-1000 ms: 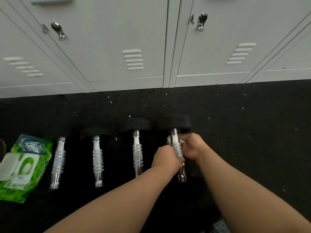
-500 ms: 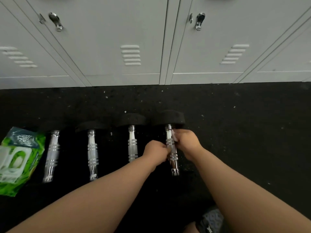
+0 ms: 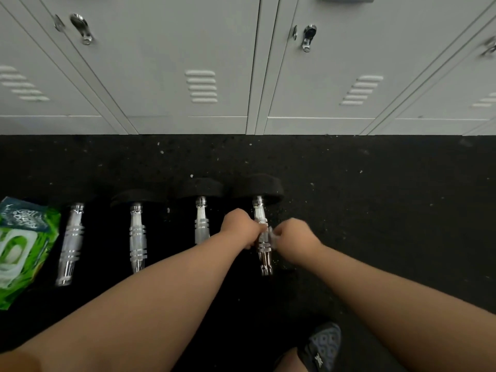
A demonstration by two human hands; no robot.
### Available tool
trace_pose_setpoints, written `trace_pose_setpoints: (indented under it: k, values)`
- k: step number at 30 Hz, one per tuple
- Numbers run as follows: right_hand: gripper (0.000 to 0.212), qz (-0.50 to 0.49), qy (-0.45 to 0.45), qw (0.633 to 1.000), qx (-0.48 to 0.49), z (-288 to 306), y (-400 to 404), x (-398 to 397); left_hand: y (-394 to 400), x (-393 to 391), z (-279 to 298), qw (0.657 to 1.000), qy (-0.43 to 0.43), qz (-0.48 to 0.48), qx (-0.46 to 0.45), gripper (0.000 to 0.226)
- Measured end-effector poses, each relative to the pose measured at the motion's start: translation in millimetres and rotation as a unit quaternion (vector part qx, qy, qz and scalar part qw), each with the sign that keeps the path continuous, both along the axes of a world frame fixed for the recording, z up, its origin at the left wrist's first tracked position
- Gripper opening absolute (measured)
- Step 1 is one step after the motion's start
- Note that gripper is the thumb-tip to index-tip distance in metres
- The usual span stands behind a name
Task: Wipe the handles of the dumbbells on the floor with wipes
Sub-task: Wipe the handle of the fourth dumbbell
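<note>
Left hand (image 3: 240, 229) grips the rightmost dumbbell's chrome handle (image 3: 262, 238); right hand (image 3: 294, 238) pinches a wipe (image 3: 271, 234) against its right side.

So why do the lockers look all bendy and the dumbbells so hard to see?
Head view: the wide lens bows the lockers outward; the black dumbbell ends melt into the dark floor, so only the shiny handles stand out; the right hand and the wipe are smeared by motion, as is the wipes pack at the edge.
</note>
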State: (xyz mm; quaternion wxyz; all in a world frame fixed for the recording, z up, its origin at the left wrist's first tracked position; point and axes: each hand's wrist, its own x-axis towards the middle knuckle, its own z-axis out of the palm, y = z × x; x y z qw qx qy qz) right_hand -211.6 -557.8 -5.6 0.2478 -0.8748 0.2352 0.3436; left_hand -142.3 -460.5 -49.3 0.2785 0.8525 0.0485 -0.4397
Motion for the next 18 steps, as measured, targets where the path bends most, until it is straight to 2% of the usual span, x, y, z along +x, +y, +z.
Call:
trace_pose_setpoints:
  k: [4,7,9,14,16,18]
  values:
    - [0.023,0.03,0.041,0.998,-0.041,5.2,27.6,-5.2,-4.7,-0.3,-1.8,0.999,-0.025,-0.032,0.022,0.034]
    - [0.03,0.142,0.06,0.986,-0.064,11.3,38.8,-12.9,-4.5,1.2,-2.5,0.999,-0.018,-0.038,0.019,0.028]
    - [0.03,0.18,0.075,0.978,-0.069,18.2,34.7,-8.0,-4.7,1.7,-3.3,0.998,-0.019,-0.045,0.026,0.029]
    - [0.031,0.113,0.002,0.992,-0.063,14.5,24.2,0.3,-9.6,6.0,4.4,0.998,-0.004,-0.055,0.042,0.029]
    - [0.035,0.111,0.025,0.993,-0.04,8.2,26.0,-6.4,-10.9,5.0,4.6,0.996,-0.034,-0.067,0.05,0.029]
    - [0.03,0.123,0.064,0.99,-0.022,6.0,26.1,-11.0,-9.6,4.2,3.2,0.996,-0.035,-0.067,0.045,0.03]
